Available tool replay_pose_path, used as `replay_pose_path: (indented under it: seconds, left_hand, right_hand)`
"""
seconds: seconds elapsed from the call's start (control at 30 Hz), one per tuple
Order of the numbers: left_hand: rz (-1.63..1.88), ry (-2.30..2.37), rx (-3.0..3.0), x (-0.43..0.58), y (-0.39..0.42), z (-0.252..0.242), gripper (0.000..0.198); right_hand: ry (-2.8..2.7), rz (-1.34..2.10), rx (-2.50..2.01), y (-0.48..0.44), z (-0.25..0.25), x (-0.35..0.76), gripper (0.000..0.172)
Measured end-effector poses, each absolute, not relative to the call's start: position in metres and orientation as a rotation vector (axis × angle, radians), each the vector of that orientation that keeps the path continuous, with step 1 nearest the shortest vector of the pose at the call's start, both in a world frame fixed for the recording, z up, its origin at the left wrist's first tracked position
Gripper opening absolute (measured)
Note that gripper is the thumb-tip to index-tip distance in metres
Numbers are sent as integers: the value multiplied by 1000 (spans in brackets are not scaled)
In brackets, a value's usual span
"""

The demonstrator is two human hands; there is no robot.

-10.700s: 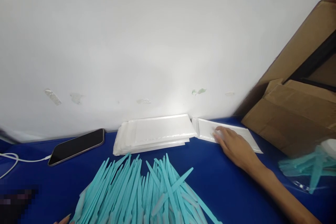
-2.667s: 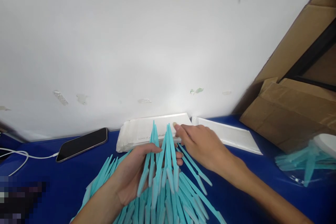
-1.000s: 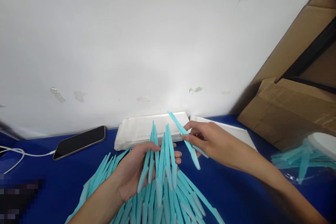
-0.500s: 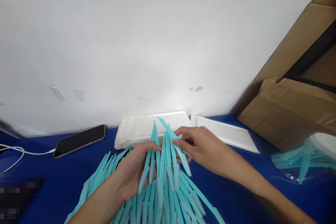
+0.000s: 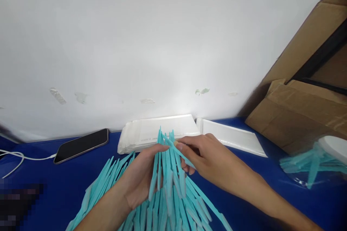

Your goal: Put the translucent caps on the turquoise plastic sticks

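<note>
Several slim turquoise sticks with paler, thicker ends form a bundle (image 5: 166, 166) held by my left hand (image 5: 142, 173), its thumb across them. One more turquoise stick (image 5: 184, 157) slants over the bundle's right side, pinched between the thumb and fingers of my right hand (image 5: 200, 151). Both hands are close together, with the sticks' thin tips pointing up and away. Beneath and around my left hand lies a large pile of the same sticks (image 5: 100, 184) on the blue table (image 5: 233, 202).
White flat packets (image 5: 162, 126) are stacked against the wall, with another white packet (image 5: 235, 137) to their right. A phone (image 5: 81, 145) with a white cable lies left. At right are a cardboard box (image 5: 300, 112) and a clear container of turquoise sticks (image 5: 311, 162).
My right hand has moved slightly left and down with its stick, whose tip now sits lower, against the bundle. The sticks in my left hand are closer together.
</note>
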State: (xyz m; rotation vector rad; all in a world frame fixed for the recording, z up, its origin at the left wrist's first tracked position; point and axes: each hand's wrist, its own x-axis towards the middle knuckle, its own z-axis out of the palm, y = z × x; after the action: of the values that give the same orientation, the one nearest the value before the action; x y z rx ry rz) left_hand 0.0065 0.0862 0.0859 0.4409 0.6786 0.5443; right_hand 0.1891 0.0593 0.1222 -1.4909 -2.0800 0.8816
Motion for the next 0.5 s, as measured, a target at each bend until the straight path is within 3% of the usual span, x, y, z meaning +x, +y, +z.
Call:
replay_pose_path:
  seconds: [0.2,0.5]
  left_hand:
    - [525,736,480,8,86,77,29]
    - [595,823,407,8,82,80,21]
  right_hand:
    - [-2141,750,-1499,53,127,185,46]
    - [-1997,783,-1384,50,136,189,34]
